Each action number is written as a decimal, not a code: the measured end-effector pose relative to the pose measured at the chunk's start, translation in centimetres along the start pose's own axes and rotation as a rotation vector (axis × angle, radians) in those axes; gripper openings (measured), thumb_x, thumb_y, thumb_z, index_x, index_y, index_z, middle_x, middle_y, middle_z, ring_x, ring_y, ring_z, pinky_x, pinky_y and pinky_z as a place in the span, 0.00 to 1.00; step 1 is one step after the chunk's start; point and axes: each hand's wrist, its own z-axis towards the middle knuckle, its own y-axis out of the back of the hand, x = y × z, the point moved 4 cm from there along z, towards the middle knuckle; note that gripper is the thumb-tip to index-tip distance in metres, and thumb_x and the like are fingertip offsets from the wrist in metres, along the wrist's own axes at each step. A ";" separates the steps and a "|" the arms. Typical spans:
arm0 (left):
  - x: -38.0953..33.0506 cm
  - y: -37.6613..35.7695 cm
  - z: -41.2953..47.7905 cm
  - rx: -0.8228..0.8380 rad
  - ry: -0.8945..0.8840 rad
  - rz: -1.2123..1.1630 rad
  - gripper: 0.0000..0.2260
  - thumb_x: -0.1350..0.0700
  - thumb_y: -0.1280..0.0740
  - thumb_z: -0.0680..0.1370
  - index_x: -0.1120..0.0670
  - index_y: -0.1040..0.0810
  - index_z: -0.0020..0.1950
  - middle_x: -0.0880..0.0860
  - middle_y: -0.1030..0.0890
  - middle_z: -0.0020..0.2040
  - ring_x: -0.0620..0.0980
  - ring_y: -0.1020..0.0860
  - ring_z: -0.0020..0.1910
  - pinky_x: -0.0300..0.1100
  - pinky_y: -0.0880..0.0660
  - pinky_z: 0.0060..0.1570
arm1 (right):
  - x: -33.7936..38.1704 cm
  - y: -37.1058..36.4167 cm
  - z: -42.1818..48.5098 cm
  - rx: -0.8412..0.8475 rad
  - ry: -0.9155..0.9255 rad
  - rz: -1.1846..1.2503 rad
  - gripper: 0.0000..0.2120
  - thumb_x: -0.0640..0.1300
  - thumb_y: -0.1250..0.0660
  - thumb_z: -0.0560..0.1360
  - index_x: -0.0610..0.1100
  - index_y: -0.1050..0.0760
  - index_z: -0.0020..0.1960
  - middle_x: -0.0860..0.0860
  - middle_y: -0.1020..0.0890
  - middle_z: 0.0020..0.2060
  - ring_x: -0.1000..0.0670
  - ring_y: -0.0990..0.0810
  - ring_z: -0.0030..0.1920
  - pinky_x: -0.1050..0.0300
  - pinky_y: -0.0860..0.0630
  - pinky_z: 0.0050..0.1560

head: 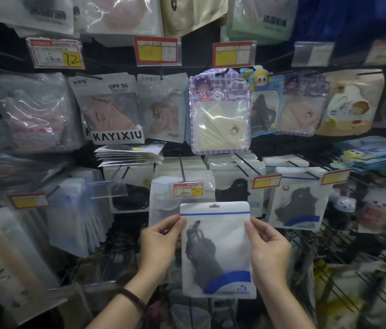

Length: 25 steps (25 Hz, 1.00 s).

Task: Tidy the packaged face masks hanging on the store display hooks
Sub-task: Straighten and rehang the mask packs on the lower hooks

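I hold a white zip-seal mask package [220,236] upright in front of the display, low in the middle. It has a blue seal line near the top, a hang hole, a blue arc at the bottom and a black mask inside. My left hand [158,245] pinches its left edge and my right hand [268,250] pinches its right edge. Directly behind and above it a hook [182,168] carries similar white packages with a red and yellow price tag [188,189] at its tip. A matching black-mask package [298,205] hangs to the right.
Rows of hooks hold more mask packs: a purple checked child pack [220,110], a KAYIXIU pack [111,108], pink masks at left. A loose stack of packs [129,154] lies flat on hooks at centre left. Black wire grid and bare hooks [344,245] jut out at lower right.
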 end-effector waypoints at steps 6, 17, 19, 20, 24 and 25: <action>1.4 -5.7 -0.3 0.077 0.019 0.006 0.08 0.58 0.23 0.79 0.52 0.12 0.58 0.52 0.09 0.49 0.52 0.10 0.50 0.54 0.13 0.53 | 1.7 4.6 2.4 -0.079 0.011 -0.069 0.08 0.37 0.25 0.79 0.42 0.13 0.58 0.53 0.09 0.44 0.52 0.10 0.47 0.46 0.14 0.56; 5.5 -21.7 0.2 0.172 0.091 -0.001 0.06 0.52 0.20 0.77 0.43 0.10 0.52 0.49 0.09 0.51 0.52 0.11 0.54 0.57 0.16 0.60 | 7.3 15.9 11.8 -0.237 0.145 -0.456 0.05 0.44 0.21 0.77 0.49 0.10 0.53 0.59 0.11 0.39 0.57 0.12 0.44 0.47 0.14 0.56; 5.9 -24.4 0.7 0.153 0.117 0.020 0.06 0.49 0.19 0.75 0.41 0.10 0.51 0.48 0.09 0.50 0.51 0.11 0.53 0.56 0.16 0.60 | 8.2 17.0 13.9 -0.254 0.153 -0.515 0.06 0.44 0.21 0.77 0.48 0.10 0.53 0.59 0.12 0.40 0.57 0.13 0.44 0.47 0.15 0.58; 5.9 -25.5 1.1 0.150 0.127 0.025 0.06 0.48 0.19 0.75 0.40 0.10 0.51 0.47 0.09 0.50 0.52 0.11 0.53 0.56 0.16 0.61 | 8.5 17.3 15.0 -0.258 0.152 -0.531 0.07 0.44 0.21 0.77 0.47 0.10 0.54 0.58 0.12 0.40 0.58 0.14 0.45 0.47 0.15 0.59; 5.1 -29.1 2.3 0.161 0.102 0.043 0.07 0.48 0.19 0.75 0.38 0.10 0.52 0.46 0.10 0.52 0.51 0.11 0.54 0.56 0.16 0.60 | 9.6 18.1 18.1 -0.293 0.213 -0.578 0.09 0.45 0.23 0.77 0.48 0.10 0.57 0.52 0.09 0.48 0.50 0.12 0.49 0.48 0.17 0.61; 4.7 -29.6 2.4 0.160 0.086 0.044 0.07 0.48 0.19 0.75 0.39 0.10 0.52 0.46 0.10 0.52 0.51 0.11 0.54 0.55 0.16 0.60 | 9.8 18.2 18.6 -0.298 0.241 -0.571 0.09 0.46 0.24 0.77 0.48 0.10 0.57 0.53 0.09 0.48 0.49 0.12 0.50 0.48 0.17 0.60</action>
